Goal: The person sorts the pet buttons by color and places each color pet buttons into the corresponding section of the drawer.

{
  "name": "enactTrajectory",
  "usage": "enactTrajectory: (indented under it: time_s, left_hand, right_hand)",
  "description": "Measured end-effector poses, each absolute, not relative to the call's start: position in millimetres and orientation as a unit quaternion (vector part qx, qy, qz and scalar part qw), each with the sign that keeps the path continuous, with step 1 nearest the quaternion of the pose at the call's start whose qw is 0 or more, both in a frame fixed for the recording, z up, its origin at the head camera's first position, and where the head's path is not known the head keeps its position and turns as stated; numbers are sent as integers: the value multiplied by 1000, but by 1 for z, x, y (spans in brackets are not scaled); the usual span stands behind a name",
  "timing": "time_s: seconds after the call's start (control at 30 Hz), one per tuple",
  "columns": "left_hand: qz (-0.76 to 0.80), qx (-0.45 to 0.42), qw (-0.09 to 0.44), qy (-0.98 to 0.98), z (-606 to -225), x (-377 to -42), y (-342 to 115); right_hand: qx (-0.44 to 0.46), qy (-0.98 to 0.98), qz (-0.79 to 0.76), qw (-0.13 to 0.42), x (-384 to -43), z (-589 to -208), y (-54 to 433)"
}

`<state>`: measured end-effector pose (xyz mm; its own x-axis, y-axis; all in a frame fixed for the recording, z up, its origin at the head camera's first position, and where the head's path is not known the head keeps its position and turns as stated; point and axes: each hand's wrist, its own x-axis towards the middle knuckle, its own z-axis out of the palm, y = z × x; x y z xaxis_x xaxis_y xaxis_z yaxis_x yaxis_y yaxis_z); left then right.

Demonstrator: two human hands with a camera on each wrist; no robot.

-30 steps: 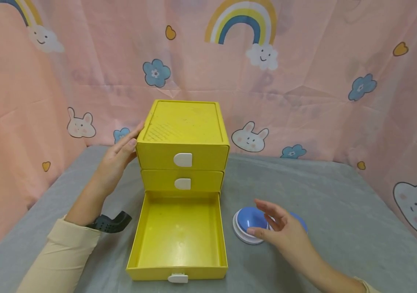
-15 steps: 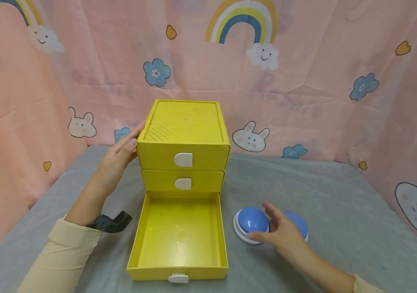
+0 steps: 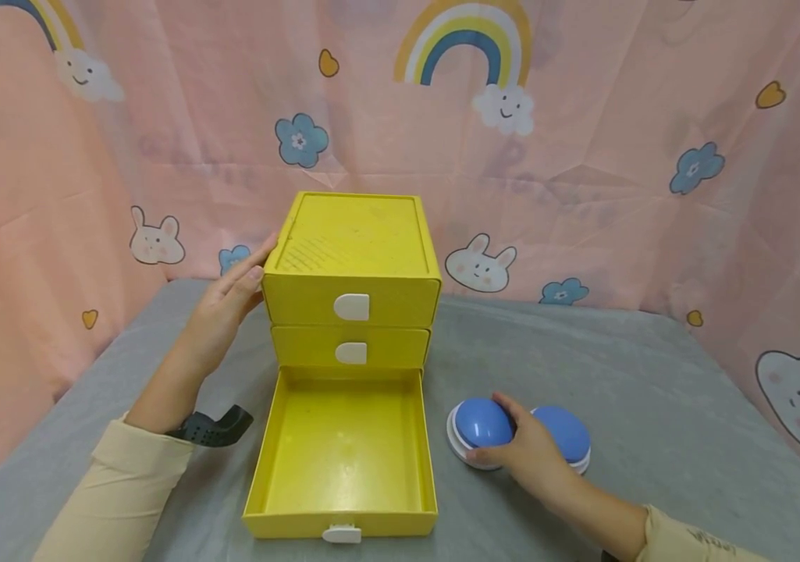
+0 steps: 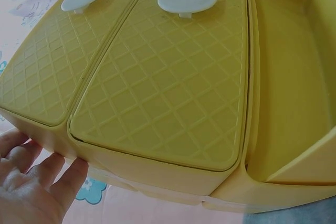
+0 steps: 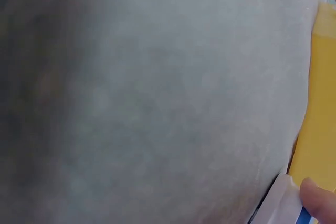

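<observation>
A yellow drawer cabinet [image 3: 353,234] stands on the grey cloth, its bottom drawer [image 3: 339,453] pulled out and bare inside. My left hand [image 3: 213,316] rests with straight fingers against the cabinet's left side; the left wrist view shows its fingertips [image 4: 73,174] right at the side wall. To the right of the drawer lies a blue domed button [image 3: 482,423] on a white round base. My right hand [image 3: 536,460] holds this button by its right side, thumb in front and fingers curved behind. In the right wrist view the thumb [image 5: 317,200] touches it.
A second blue domed button [image 3: 567,433] sits just right of the first, partly behind my right hand. Two upper drawers with white handles [image 3: 351,307] are closed. A pink printed curtain [image 3: 582,117] hangs behind the grey-covered table [image 3: 652,406].
My right hand has moved slightly left and closed in on the left-hand button, uncovering more of the second one. The left hand and cabinet have stayed put.
</observation>
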<state>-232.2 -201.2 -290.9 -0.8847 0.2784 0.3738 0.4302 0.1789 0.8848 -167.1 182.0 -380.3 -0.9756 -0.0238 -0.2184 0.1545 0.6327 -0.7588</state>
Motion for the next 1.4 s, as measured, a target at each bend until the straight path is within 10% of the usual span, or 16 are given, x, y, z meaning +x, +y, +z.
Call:
enactTrajectory:
  time_s: [1.4]
  left_hand:
    - [-607,-232,62,-757,-292,-234,-202]
  right_hand:
    - [-96,814,-558,130,-157,-324,69]
